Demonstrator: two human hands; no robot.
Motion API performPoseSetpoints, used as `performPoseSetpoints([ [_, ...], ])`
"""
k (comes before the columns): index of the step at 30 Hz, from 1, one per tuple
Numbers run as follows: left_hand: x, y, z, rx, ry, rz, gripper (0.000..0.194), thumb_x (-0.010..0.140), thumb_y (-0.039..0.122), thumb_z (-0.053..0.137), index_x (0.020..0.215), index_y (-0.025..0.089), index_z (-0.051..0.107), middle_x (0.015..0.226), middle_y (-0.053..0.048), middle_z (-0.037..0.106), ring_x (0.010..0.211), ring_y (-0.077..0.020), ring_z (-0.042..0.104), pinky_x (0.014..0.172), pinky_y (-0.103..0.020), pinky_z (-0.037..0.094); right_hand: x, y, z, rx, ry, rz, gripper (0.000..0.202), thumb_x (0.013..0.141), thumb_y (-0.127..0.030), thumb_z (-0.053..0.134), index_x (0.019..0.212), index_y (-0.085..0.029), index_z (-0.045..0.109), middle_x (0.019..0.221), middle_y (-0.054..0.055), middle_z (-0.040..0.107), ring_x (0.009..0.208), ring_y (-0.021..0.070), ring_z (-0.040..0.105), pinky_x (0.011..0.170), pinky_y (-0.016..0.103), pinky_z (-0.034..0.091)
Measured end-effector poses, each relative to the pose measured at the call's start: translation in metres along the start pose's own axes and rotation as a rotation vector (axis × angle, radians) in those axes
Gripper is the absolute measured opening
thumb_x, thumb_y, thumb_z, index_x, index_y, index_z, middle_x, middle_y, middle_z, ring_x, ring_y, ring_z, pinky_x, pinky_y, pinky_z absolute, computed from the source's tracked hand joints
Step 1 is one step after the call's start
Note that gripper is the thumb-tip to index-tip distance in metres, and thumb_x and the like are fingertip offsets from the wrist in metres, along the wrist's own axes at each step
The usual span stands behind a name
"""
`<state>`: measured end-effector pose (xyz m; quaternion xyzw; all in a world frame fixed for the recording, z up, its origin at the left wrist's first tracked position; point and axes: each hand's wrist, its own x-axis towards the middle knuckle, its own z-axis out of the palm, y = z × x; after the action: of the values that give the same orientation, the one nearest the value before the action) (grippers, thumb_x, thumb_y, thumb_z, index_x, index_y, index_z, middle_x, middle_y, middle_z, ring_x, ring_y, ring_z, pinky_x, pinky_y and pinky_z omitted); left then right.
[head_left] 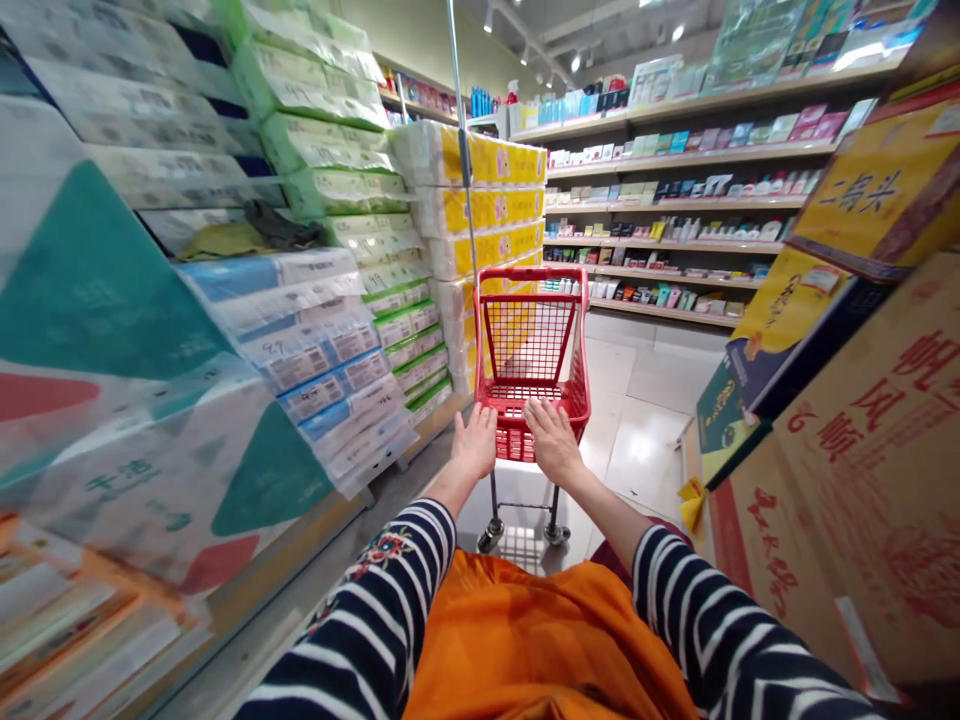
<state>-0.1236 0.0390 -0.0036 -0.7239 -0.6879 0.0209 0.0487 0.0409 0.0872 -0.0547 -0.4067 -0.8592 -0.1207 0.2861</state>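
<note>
Left hand (475, 440) and right hand (553, 442) pointed forward, fingers straight and slightly spread, curled around nothing (whether they touched the cart (525, 383), I could not tell). It stood just ahead on white floor (645, 450), between stacked packs (337, 190) and boxes (862, 480).

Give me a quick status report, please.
Left hand, right hand open at near rim of red mesh shopping cart. Stacked blue-white plastic-wrapped packs left. Brown cardboard boxes right.

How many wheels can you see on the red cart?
2: the left wheel and the right wheel, at the bottom of the red cart's near legs. Any farther forward may be hidden.
</note>
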Motion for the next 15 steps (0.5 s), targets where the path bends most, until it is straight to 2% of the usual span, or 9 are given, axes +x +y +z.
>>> performPoseSetpoints([
  [3,-0.006,0.002,-0.002,0.014,0.003,0.011,0.059,0.082,0.011,0.028,0.141,0.011,0.026,0.147,-0.012,0.030,0.137,-0.0250,0.020,0.108,-0.054,0.020,-0.015,0.028,-0.009,-0.062,0.034,0.100,0.058,0.080,-0.004,0.036,0.136,-0.017,0.040,0.143,0.010,0.037,0.136,0.0277,0.021,0.106,0.052,0.024],
  [7,-0.014,0.012,-0.005,0.023,0.026,0.046,0.058,0.083,0.013,0.030,0.141,0.012,0.028,0.145,-0.013,0.034,0.136,-0.0260,0.023,0.108,-0.053,0.021,-0.029,0.060,-0.011,-0.092,0.046,0.137,0.056,0.083,-0.005,0.034,0.138,-0.019,0.037,0.143,0.010,0.037,0.136,0.0278,0.022,0.104,0.052,0.027],
  [11,-0.018,0.033,-0.005,-0.003,0.074,0.090,0.056,0.084,0.016,0.030,0.140,0.012,0.031,0.141,-0.013,0.040,0.133,-0.0269,0.027,0.109,-0.054,0.018,-0.031,0.082,-0.010,-0.099,0.058,0.205,0.050,0.084,-0.007,0.033,0.133,-0.015,0.043,0.140,0.013,0.042,0.134,0.0287,0.026,0.101,0.051,0.031],
  [15,-0.015,0.047,-0.005,-0.044,0.104,0.146,0.058,0.082,0.019,0.034,0.139,0.015,0.032,0.140,-0.010,0.042,0.132,-0.0266,0.029,0.110,-0.054,0.015,-0.030,0.105,-0.017,-0.097,0.017,0.233,0.050,0.081,-0.005,0.034,0.129,-0.011,0.048,0.139,0.014,0.042,0.132,0.0303,0.028,0.100,0.049,0.034],
])
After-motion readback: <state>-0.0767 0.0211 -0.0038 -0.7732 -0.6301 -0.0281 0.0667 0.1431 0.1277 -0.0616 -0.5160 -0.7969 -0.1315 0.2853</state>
